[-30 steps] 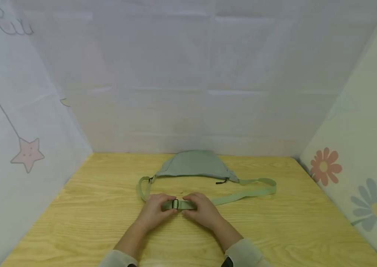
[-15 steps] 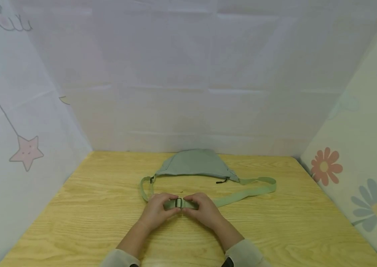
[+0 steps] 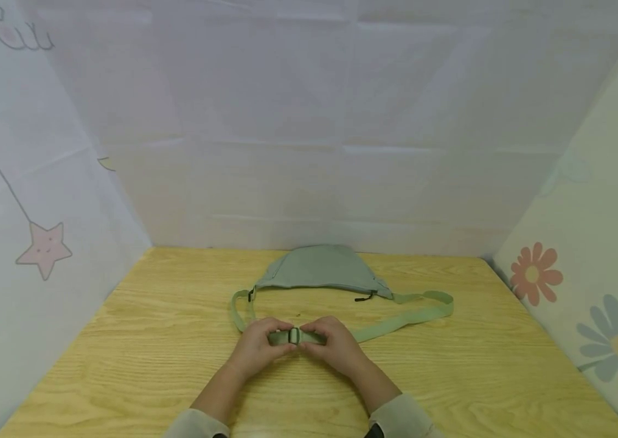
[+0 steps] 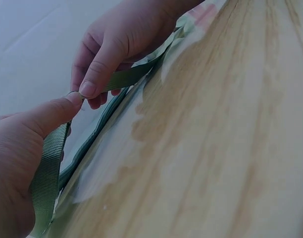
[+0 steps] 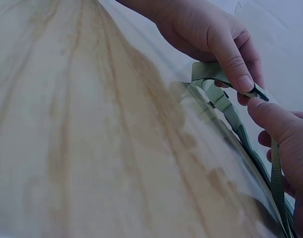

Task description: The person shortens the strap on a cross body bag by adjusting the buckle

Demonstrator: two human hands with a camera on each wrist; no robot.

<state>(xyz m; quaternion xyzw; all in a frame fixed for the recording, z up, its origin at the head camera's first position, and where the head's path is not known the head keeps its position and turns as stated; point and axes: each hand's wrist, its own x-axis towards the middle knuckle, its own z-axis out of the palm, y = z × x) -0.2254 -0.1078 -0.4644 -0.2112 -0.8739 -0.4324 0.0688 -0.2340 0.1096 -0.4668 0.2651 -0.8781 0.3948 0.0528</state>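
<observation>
A pale green waist bag (image 3: 317, 267) lies near the back of the table, its webbing strap (image 3: 396, 320) looping toward the front. Between the two hands sits a dark slide buckle (image 3: 294, 336) on the strap. My left hand (image 3: 258, 347) pinches the strap just left of the buckle, thumb below and fingers above. Close on the other side, my right hand (image 3: 336, 347) pinches the strap likewise. The thumbs nearly meet in the left wrist view, where the ribbed strap (image 4: 45, 178) runs down past the left palm. In the right wrist view the buckle is mostly hidden behind the fingers.
The wooden table (image 3: 139, 340) has a back wall of pale cloth (image 3: 309, 121) right behind the bag. Side cloths carry a pink star (image 3: 44, 249) and a red flower (image 3: 536, 274). A black zipper pull (image 3: 364, 298) hangs from the bag's front edge.
The buckle and my left hand have shifted slightly right, closer to my right hand. The strap's left loop has moved a little right as well. The bag stays where it was.
</observation>
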